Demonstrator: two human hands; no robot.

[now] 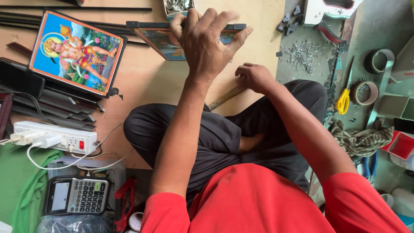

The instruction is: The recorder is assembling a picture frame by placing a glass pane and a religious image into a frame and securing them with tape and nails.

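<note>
The person is sitting cross-legged on the tan wooden board; the left hand is reaching far forward, its fingers curled tight over the top edge of a small black-framed colour picture that is standing tilted on the board; the right hand is resting nearer, just to the right, closed in a loose fist around the end of a thin pale wooden stick, which is slanting down to the left toward the knee; to the far left a larger framed religious picture in bright blue and orange is leaning on a stack of dark frame mouldings; over on the right a scatter of small metal pins and yellow-handled scissors are lying on the grey floor.
</note>
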